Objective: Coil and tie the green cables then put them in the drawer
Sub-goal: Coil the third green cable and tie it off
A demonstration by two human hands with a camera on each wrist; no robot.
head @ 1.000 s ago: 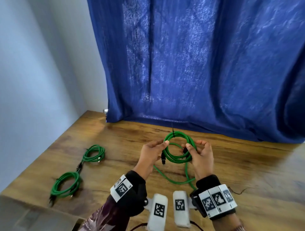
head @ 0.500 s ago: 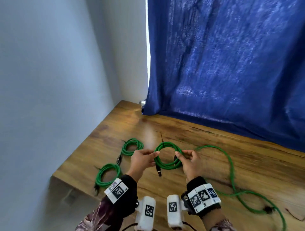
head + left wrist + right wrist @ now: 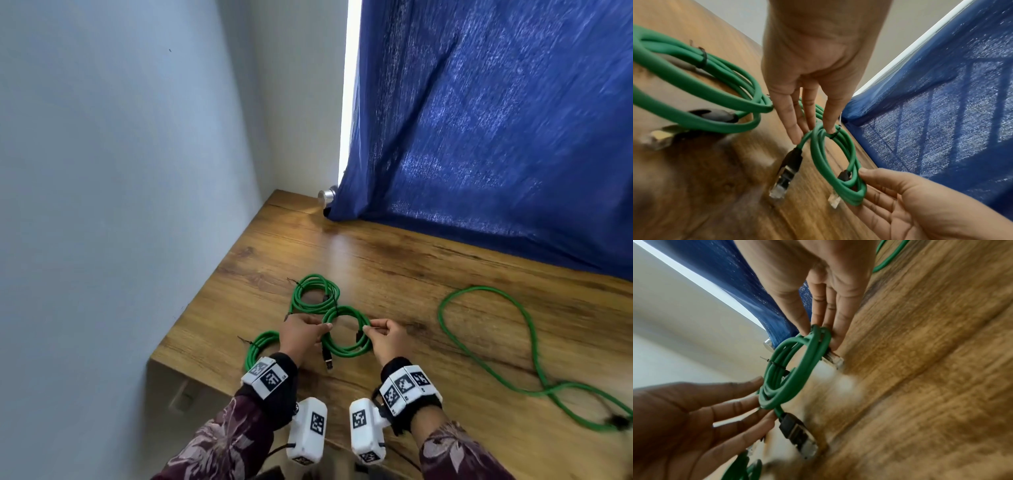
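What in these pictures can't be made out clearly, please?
- Drawer: in no view.
- Near-left coil: head view, partly hidden by the left hand.
- Loose cable: head view, its end blurs at the right edge.
- Right hand fingers: right wrist view, the held coil covers their tips.
- Table: right wrist view, motion-blurred.

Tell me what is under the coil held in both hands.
Under the held coil shows bare wooden table and its own hanging plug. The left hand covers part of the near tied coil beside it.
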